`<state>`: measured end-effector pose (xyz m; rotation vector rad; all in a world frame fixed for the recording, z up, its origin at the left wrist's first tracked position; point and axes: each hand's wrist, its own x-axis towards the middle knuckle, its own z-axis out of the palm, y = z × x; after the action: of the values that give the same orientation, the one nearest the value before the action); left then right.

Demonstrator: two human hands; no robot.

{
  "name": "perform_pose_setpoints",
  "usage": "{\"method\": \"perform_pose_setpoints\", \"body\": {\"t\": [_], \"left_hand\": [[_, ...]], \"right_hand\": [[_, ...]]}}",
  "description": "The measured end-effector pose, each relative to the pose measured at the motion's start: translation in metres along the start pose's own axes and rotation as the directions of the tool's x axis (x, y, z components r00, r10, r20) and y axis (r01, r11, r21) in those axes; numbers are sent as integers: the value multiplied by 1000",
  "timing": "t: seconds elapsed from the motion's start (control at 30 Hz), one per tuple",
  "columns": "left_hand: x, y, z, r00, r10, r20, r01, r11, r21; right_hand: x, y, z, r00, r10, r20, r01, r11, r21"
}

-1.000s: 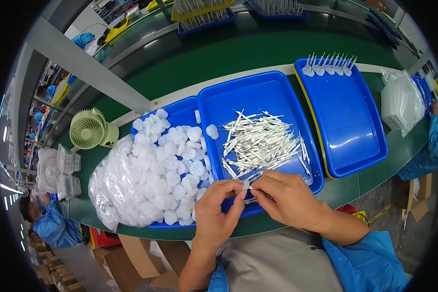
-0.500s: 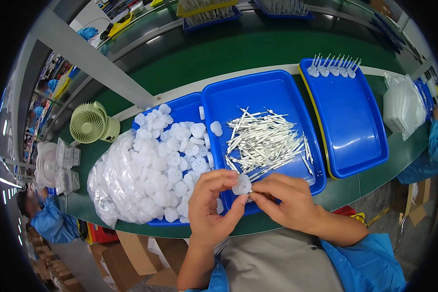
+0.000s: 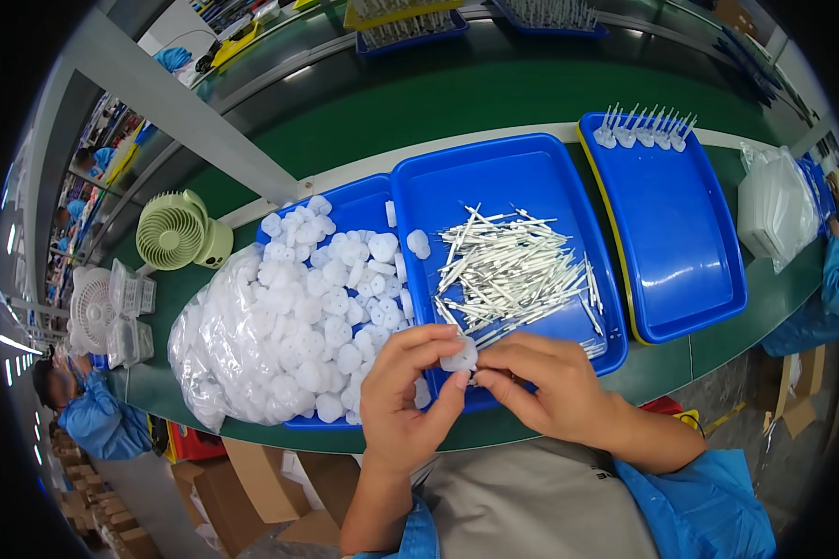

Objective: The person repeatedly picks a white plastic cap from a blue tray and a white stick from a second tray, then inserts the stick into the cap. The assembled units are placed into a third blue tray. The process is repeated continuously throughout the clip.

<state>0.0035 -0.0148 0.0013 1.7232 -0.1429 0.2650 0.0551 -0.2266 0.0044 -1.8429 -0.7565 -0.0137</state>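
Near the table's front edge, my left hand (image 3: pixel 403 399) pinches a white scalloped plastic disc (image 3: pixel 459 355) between thumb and fingers. My right hand (image 3: pixel 552 389) is closed right beside it, thumb and forefinger pressed together at the disc's edge; what they grip is too small and covered to make out. Beyond my hands, a blue tray (image 3: pixel 480 172) holds a heap of thin white rods (image 3: pixel 508 265) with metallic tips. One loose disc (image 3: pixel 419 244) lies at that tray's left side. To the left, many similar discs (image 3: pixel 336 303) spill from a clear plastic bag (image 3: pixel 219 335) over another blue tray (image 3: pixel 367 192).
A blue tray (image 3: pixel 685 233) at right, stacked on a yellow one, carries several discs with upright rods (image 3: pixel 645 130) along its far end. A clear bag of white pieces (image 3: pixel 774 200) lies farther right. A green fan (image 3: pixel 172 233) and a metal post (image 3: pixel 182 102) stand left.
The disc has tilted slightly between my fingers, which have barely shifted. The whole view has moved a little; the trays and heaps look the same.
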Motion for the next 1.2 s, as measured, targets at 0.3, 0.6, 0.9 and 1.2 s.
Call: {"method": "perform_pose_setpoints", "body": {"t": [0.3, 0.6, 0.9, 1.2], "left_hand": [[2, -10, -5, 990, -15, -140, 19, 999, 28], [-2, -11, -2, 971, -139, -196, 127, 989, -72], [-2, 2, 12, 954, -285, -98, 251, 932, -261], [-3, 2, 14, 959, -271, -85, 243, 938, -248]], "right_hand": [[7, 14, 2, 980, 21, 200, 88, 849, -521], [3, 15, -9, 971, 63, 232, 47, 897, -439], [13, 0, -14, 993, 105, 60, -102, 994, -36], [7, -1, -13, 981, 188, 42, -190, 981, 44]]}}
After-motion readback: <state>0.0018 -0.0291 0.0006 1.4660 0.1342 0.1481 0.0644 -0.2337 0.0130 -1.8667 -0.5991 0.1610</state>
